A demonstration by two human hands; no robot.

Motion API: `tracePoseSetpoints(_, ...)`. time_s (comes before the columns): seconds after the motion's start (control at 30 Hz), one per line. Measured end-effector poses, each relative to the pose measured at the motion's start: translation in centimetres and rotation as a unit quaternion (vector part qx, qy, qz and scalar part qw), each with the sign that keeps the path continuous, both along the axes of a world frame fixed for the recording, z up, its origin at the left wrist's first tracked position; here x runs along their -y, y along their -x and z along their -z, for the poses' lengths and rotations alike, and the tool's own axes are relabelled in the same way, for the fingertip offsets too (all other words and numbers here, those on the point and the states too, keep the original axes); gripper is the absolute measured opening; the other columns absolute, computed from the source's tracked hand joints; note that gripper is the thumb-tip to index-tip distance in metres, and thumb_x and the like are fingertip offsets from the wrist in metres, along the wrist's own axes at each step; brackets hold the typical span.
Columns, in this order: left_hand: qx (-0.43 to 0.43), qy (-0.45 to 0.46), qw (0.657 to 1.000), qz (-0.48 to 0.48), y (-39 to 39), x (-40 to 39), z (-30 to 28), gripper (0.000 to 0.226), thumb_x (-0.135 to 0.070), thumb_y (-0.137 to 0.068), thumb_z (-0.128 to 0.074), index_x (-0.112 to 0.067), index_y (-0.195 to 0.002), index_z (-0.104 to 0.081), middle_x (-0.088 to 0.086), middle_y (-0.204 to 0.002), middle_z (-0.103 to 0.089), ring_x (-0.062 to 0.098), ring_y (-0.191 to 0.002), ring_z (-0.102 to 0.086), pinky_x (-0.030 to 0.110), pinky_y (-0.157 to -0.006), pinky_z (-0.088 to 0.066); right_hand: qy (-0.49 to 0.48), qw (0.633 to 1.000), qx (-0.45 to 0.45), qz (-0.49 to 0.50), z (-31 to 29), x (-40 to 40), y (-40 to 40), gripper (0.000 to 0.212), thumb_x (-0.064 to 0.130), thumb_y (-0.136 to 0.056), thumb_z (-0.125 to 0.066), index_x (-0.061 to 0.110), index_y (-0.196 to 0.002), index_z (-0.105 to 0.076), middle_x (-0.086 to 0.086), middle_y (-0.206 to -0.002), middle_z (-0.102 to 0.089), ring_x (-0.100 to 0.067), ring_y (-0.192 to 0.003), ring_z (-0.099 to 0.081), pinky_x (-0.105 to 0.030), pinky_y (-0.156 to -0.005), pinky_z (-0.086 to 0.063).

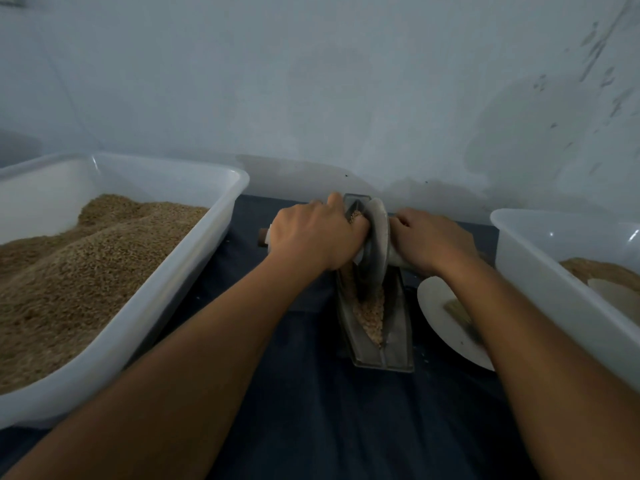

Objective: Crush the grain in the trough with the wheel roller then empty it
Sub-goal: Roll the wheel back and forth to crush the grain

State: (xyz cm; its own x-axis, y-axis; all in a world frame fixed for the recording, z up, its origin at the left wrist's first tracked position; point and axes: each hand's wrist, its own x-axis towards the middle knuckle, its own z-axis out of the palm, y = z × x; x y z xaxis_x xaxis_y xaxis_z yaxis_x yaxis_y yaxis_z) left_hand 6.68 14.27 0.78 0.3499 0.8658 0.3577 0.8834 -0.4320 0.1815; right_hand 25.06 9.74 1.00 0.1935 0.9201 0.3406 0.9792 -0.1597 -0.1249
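A narrow grey metal trough lies lengthwise on the dark cloth in front of me. Tan grain fills its groove, most of it visible at the near end. The grey wheel roller stands upright in the trough toward the far end. My left hand grips the axle handle on the wheel's left side, and the handle's brown tip pokes out past my knuckles. My right hand grips the handle on the right side.
A big white tub heaped with tan grain stands at the left. Another white tub with a smaller amount stands at the right. A white plate with a small brush lies beside the trough, partly under my right forearm. A pale wall rises close behind.
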Motion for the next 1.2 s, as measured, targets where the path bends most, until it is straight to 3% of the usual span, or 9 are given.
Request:
tracePoseSetpoints(0.2,-0.005,-0.003,1.000,0.004,-0.7,-1.6,-0.3,0.053,-0.066,-0.087,-0.020,-0.026,-0.107,-0.048,0.010,-0.110,-0.061,0.034,-0.092,-0.057,0.041,-0.068,-0.032,0.061,0.997,-0.045,-0.010,-0.5,-2.3,-1.0,0.058,0.068,-0.078,-0.014,0.026,-0.078,-0.053,0.007,-0.079,-0.055,-0.012,-0.069,-0.048,-0.032,-0.056,-0.031)
tracePoseSetpoints(0.3,-0.004,0.006,1.000,-0.001,-1.0,-2.4,-0.5,0.051,-0.065,-0.087,-0.021,-0.026,-0.105,-0.048,0.010,-0.110,-0.062,0.030,-0.084,-0.050,0.041,-0.068,-0.032,0.078,0.996,-0.051,-0.014,-0.8,-3.6,-1.5,0.046,0.061,-0.087,-0.021,0.027,-0.076,-0.051,0.003,-0.085,-0.055,-0.018,-0.073,-0.049,-0.034,-0.060,-0.034)
tracePoseSetpoints(0.47,-0.009,0.016,1.000,-0.008,-1.8,-4.1,-0.9,0.053,-0.065,-0.087,-0.022,-0.026,-0.108,-0.051,0.008,-0.107,-0.062,0.026,-0.079,-0.044,0.040,-0.066,-0.031,0.113,0.991,-0.070,-0.030,-1.1,-5.6,-2.2,0.037,0.050,-0.096,-0.029,0.027,-0.087,-0.057,-0.008,-0.109,-0.060,-0.026,-0.090,-0.052,-0.040,-0.081,-0.045)
tracePoseSetpoints(0.6,0.009,0.052,0.999,-0.015,-1.7,-5.7,-0.7,0.057,-0.067,-0.087,-0.023,-0.028,-0.113,-0.053,0.007,-0.113,-0.063,0.028,-0.084,-0.047,0.041,-0.069,-0.030,0.120,0.991,-0.058,-0.015,-1.7,-7.2,-2.0,0.042,0.054,-0.097,-0.031,0.025,-0.092,-0.061,-0.004,-0.101,-0.060,-0.022,-0.083,-0.054,-0.037,-0.074,-0.043)
tracePoseSetpoints(0.73,0.008,0.069,0.997,-0.015,-1.4,-6.9,-0.1,0.065,-0.070,-0.086,-0.020,-0.028,-0.123,-0.054,0.010,-0.123,-0.062,0.035,-0.106,-0.056,0.043,-0.074,-0.032,0.137,0.990,-0.039,-0.015,-2.3,-8.4,-1.7,0.039,0.051,-0.095,-0.037,0.023,-0.089,-0.063,0.001,-0.084,-0.057,-0.015,-0.075,-0.052,-0.031,-0.059,-0.034)
tracePoseSetpoints(0.83,0.009,0.069,0.997,-0.017,-1.5,-7.0,-0.2,0.066,-0.071,-0.085,-0.020,-0.028,-0.123,-0.054,0.009,-0.123,-0.062,0.035,-0.106,-0.055,0.043,-0.074,-0.031,0.136,0.990,-0.017,-0.016,-2.4,-8.3,-1.6,0.034,0.044,-0.098,-0.038,0.024,-0.078,-0.058,0.002,-0.080,-0.052,-0.017,-0.074,-0.050,-0.032,-0.060,-0.033)
tracePoseSetpoints(0.93,0.000,0.066,0.998,-0.015,-1.7,-6.6,-0.4,0.065,-0.070,-0.085,-0.020,-0.028,-0.122,-0.054,0.009,-0.122,-0.062,0.033,-0.102,-0.054,0.042,-0.072,-0.029,0.148,0.988,0.002,-0.037,-2.3,-7.8,-1.5,0.036,0.040,-0.100,-0.033,0.025,-0.072,-0.050,-0.004,-0.088,-0.052,-0.022,-0.077,-0.049,-0.035,-0.067,-0.035)
tracePoseSetpoints(1.07,0.006,0.089,0.996,-0.014,-1.5,-5.8,-0.3,0.066,-0.070,-0.088,-0.018,-0.029,-0.125,-0.055,0.008,-0.125,-0.062,0.034,-0.108,-0.055,0.042,-0.073,-0.030,0.124,0.991,-0.036,-0.025,-2.4,-6.9,-1.2,0.052,0.059,-0.074,-0.023,0.027,-0.083,-0.063,0.000,-0.090,-0.059,-0.018,-0.077,-0.052,-0.035,-0.066,-0.037)
tracePoseSetpoints(1.2,0.017,0.086,0.996,-0.021,-0.7,-4.5,0.2,0.069,-0.072,-0.087,-0.017,-0.027,-0.126,-0.052,0.009,-0.126,-0.061,0.036,-0.111,-0.055,0.044,-0.075,-0.031,0.101,0.994,-0.021,-0.026,-2.5,-6.1,-0.8,0.053,0.065,-0.070,-0.023,0.032,-0.082,-0.061,0.008,-0.085,-0.058,-0.010,-0.073,-0.049,-0.030,-0.058,-0.029)
